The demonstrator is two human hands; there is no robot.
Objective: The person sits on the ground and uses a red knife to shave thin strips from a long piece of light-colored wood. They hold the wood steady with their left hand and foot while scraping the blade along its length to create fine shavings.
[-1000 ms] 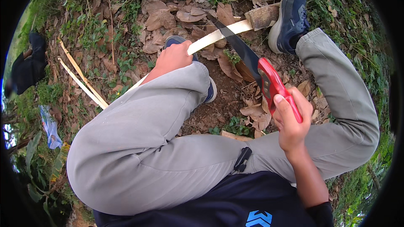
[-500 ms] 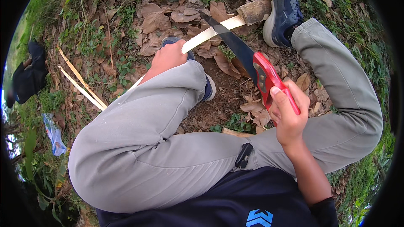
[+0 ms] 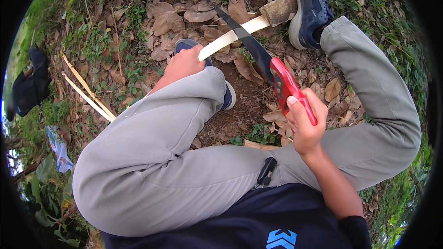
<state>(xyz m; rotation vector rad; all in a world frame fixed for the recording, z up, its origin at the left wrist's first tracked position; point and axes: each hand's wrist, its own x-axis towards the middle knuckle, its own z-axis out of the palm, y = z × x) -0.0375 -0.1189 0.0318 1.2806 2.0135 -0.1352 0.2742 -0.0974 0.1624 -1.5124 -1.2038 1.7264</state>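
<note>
My right hand [image 3: 308,127] is wrapped round the red handle of a curved pruning saw [image 3: 256,50]. Its dark blade lies across a pale strip of split wood [image 3: 217,47], roughly at the middle of the stretch that shows. At the near end of that stretch, my left hand [image 3: 184,64] is closed round the strip, its fingers partly hidden behind my raised knee. The strip's far end rests on or against a short round log [image 3: 279,10], which lies beside my right shoe [image 3: 310,16]. Exactly how strip and log meet cannot be seen.
Dry brown leaves [image 3: 166,18] and green weeds cover the soil around my feet. Two long pale strips [image 3: 87,90] lie to the left. Beyond them are a blue-white plastic wrapper [image 3: 60,150] and someone in dark clothing [image 3: 32,83]. A wood piece [image 3: 260,145] lies between my legs.
The saw and my right hand have shifted a little to the left and away from me, the blade sliding across the strip. My left hand and the strip stay almost still.
</note>
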